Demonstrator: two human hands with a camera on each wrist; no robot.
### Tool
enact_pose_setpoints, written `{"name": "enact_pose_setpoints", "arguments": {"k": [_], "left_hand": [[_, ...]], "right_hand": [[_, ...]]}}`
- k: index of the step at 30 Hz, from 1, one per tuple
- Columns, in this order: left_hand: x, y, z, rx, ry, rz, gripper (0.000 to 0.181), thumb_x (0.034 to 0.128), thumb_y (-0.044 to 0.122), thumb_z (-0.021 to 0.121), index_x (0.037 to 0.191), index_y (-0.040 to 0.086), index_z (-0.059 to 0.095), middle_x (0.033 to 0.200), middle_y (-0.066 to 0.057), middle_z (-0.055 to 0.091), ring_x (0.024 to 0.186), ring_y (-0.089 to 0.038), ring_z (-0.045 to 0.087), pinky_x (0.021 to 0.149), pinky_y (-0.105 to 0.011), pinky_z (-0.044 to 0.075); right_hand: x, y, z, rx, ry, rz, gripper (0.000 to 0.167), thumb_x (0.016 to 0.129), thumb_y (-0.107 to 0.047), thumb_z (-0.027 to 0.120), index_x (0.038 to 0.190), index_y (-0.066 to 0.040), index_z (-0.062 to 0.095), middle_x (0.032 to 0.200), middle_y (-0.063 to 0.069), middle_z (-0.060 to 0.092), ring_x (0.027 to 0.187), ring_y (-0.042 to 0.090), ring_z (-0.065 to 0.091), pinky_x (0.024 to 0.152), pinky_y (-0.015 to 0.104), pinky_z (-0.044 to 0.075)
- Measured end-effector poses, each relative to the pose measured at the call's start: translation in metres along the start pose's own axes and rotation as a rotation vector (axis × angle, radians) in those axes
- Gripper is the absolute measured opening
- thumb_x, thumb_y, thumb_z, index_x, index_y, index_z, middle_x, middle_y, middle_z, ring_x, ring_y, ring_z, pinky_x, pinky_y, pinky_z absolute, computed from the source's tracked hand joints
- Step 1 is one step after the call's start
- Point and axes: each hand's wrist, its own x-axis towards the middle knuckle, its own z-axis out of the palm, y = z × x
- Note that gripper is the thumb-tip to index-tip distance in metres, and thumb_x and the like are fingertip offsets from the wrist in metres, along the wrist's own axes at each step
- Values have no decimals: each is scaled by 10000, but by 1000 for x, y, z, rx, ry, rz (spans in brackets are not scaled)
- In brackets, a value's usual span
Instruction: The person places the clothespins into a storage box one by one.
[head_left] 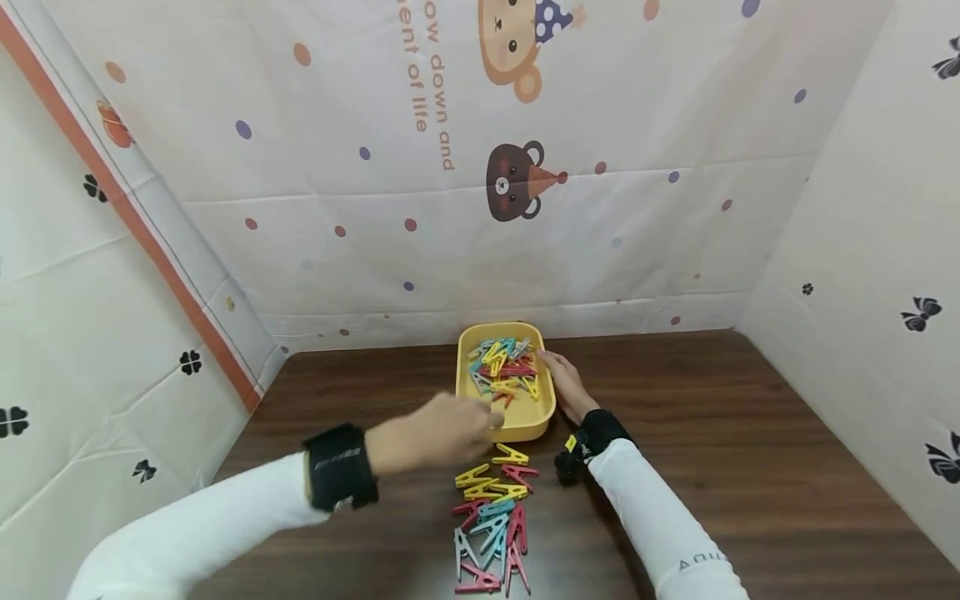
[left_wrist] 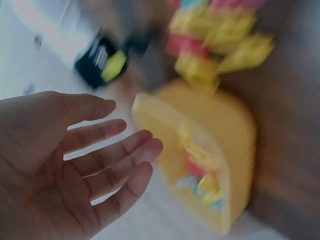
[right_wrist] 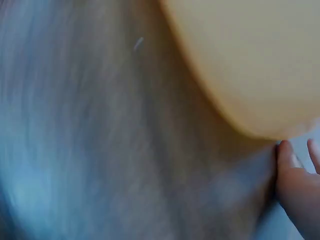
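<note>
A yellow plastic basket (head_left: pixel 542 417) stands near the back of the table, holding a pile of plastic clothespins (head_left: pixel 504 367) in yellow, red, blue and grey. My right hand (head_left: pixel 566 385) holds its right side at the rim; in the right wrist view, the thumb (right_wrist: pixel 286 157) is against the basket's edge and most of the hand is out of frame. My left hand (head_left: pixel 444 429) hovers over the basket's near end, blurred. In the left wrist view its fingers (left_wrist: pixel 107 155) are relaxed and apart, with nothing in them.
More clothespins (head_left: pixel 491 525) lie in a loose group on the brown wooden table (head_left: pixel 675 433), in front of the basket. Patterned white cloth (head_left: pixel 420 250) hangs behind the table and at both sides. A black wrist strap (head_left: pixel 341 467) is on the left arm.
</note>
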Motion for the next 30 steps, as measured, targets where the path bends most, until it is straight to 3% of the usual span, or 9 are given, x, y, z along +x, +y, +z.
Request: {"name": "enact_pose_setpoints", "arguments": {"k": [3, 6, 9, 10, 13, 16, 20, 24, 30], "left_hand": [[-29, 15, 20, 21, -63, 50, 275, 947, 278, 731, 1199, 184, 676, 1025, 26, 680, 818, -82, 614, 567, -186, 465], [-47, 20, 42, -40, -134, 61, 446, 927, 275, 757, 1344, 216, 609, 1156, 19, 634, 941, -95, 598, 647, -209, 508], [-54, 19, 63, -124, -166, 71, 468, 914, 251, 770, 1350, 228, 601, 1164, 18, 612, 943, -88, 585, 657, -225, 516], [-55, 16, 73, -127, -156, 90, 447, 916, 242, 766, 1333, 223, 605, 1144, 15, 614, 919, -83, 584, 640, -247, 521], [-57, 17, 87, -103, -123, 105, 359, 910, 232, 766, 1248, 192, 656, 1068, 15, 626, 863, -77, 591, 608, -247, 512], [-57, 20, 92, -53, -75, 94, 245, 912, 218, 762, 1147, 183, 700, 993, 32, 642, 818, -68, 594, 591, -238, 502], [-55, 24, 86, -10, -61, 46, 145, 907, 209, 768, 1040, 193, 713, 913, 62, 655, 775, -52, 592, 572, -213, 478], [-50, 25, 80, -125, -83, 14, 112, 913, 152, 751, 991, 165, 673, 849, 59, 642, 653, -12, 512, 521, -189, 410], [-42, 23, 82, -329, -93, -6, 86, 932, 40, 700, 908, 123, 693, 716, 85, 579, 567, 5, 413, 500, -157, 334]], "right_hand": [[-4, -5, -8, 32, -56, 7, 760, 1072, -398, 488, 1643, -79, 101, 1690, 192, 174, 1559, 354, 234, 1248, 497, 270], [-8, -4, -12, 12, -100, -4, 730, 1085, -315, 471, 1646, -81, 68, 1697, 194, 138, 1567, 349, 209, 1258, 500, 243], [-8, 1, -11, -17, -116, -6, 680, 1084, -274, 468, 1640, -83, 127, 1679, 196, 197, 1542, 348, 274, 1243, 496, 280], [-8, 2, -10, -36, -111, -10, 670, 1078, -269, 479, 1636, -85, 155, 1670, 196, 222, 1529, 349, 301, 1234, 496, 301], [-7, 6, -6, -91, -90, -27, 660, 1057, -249, 502, 1621, -76, 204, 1644, 213, 271, 1497, 365, 354, 1213, 501, 337], [-7, 8, -4, -123, -74, -50, 673, 1040, -236, 522, 1613, -64, 213, 1635, 226, 281, 1485, 375, 368, 1207, 507, 343], [-8, 8, -6, -128, -76, -57, 669, 1045, -251, 513, 1612, -62, 212, 1629, 231, 288, 1482, 381, 374, 1202, 513, 348], [-9, 7, -8, -140, -88, -63, 655, 1057, -263, 492, 1614, -63, 211, 1623, 238, 295, 1476, 389, 382, 1189, 520, 364], [-8, 5, -7, -140, -85, -80, 646, 1065, -289, 487, 1609, -61, 221, 1615, 237, 312, 1468, 385, 395, 1186, 517, 371]]}}
